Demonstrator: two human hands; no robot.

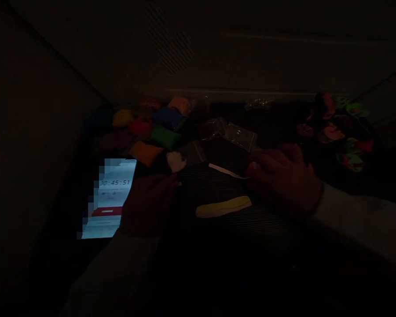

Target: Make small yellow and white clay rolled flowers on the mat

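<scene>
The picture is very dark. My left hand [148,200] is closed in a pinch beside the lit phone, and a small pale bit [180,184] shows at its fingertips. My right hand [282,180] has its fingers curled together over a small red-and-white piece [254,166]; its underside is hidden. A thin white strip [226,170] runs from the left up to the right fingers; whether they grip it I cannot tell. Between the hands and nearer to me lies a flat, long yellow piece with a pale lower edge [223,207]. A white soft lump [176,161] sits beyond my left hand.
A phone [110,198] with a lit timer screen lies at left. Beyond it are several coloured clay packets [166,137]. Clear zip bags [240,135] lie at the back middle, bright multicoloured pieces [350,158] at the back right. A pale wall stands behind the dark ribbed surface.
</scene>
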